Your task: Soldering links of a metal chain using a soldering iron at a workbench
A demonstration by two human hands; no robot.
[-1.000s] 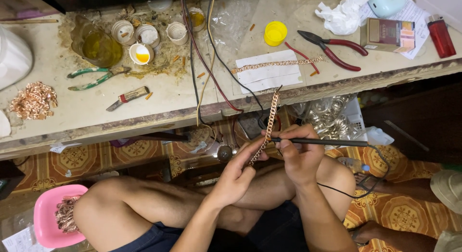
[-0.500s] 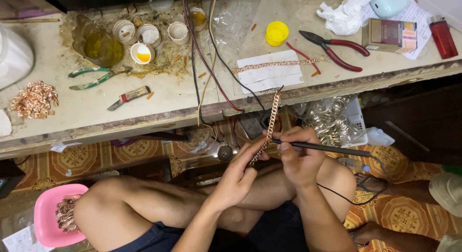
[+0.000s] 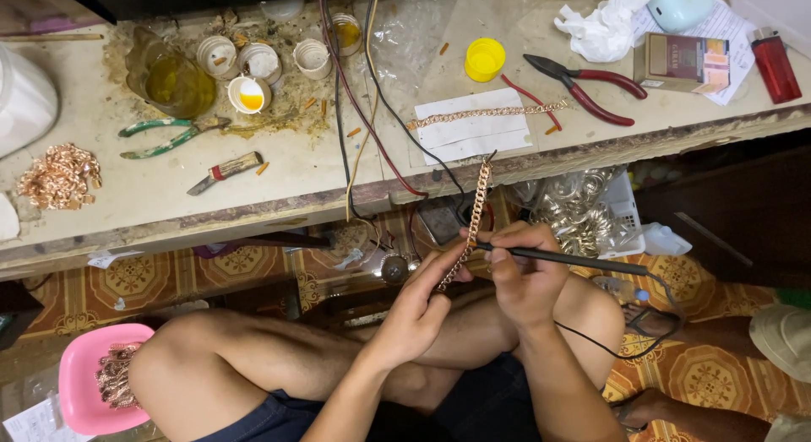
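My left hand [image 3: 421, 303] pinches a copper-coloured chain [image 3: 475, 214] that runs up to the edge of the workbench [image 3: 279, 189]. My right hand [image 3: 524, 273] grips a thin black pen-like tool [image 3: 583, 260] with a cord, its tip against the chain just beside the left fingers. Both hands hover over my bare knees, below the bench edge. A second chain [image 3: 490, 113] lies on a white paper on the bench above.
On the bench: red-handled pliers [image 3: 587, 86], green-handled pliers [image 3: 169, 136], a yellow cap [image 3: 484, 59], a glass of yellow liquid [image 3: 173, 77], small cups, a pile of copper chain [image 3: 57, 173], a lighter [image 3: 773, 64], hanging wires. A pink bowl [image 3: 76, 383] sits on the floor at left.
The chain and both hands stay in nearly the same spot. The black tool has tilted slightly, its tip kept on the chain.
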